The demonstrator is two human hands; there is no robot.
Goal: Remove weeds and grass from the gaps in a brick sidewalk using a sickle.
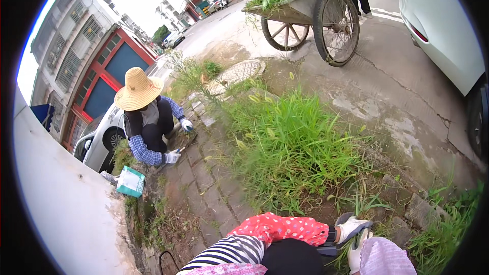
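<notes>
My left hand (pixel 353 229), in a white and grey work glove below a red dotted sleeve, reaches low to the soil beside a small grass tuft (pixel 361 204). Close under it is my right hand (pixel 355 254), also gloved, partly covered by a lilac sleeve (pixel 386 258). Loose grass blades (pixel 344 252) lie around both gloves. The fingers are largely turned away, so what they grip is hidden. A dense clump of green grass (pixel 298 141) grows just ahead of my hands.
A person in a straw hat (pixel 139 89) squats on brick paving (pixel 198 175), holding a tool. A handcart (pixel 294 9) carries cut plants. A pale car (pixel 439 19) stands at right. Broken stones (pixel 422 212) lie right of my hands. A white wall (pixel 72 202) borders the left.
</notes>
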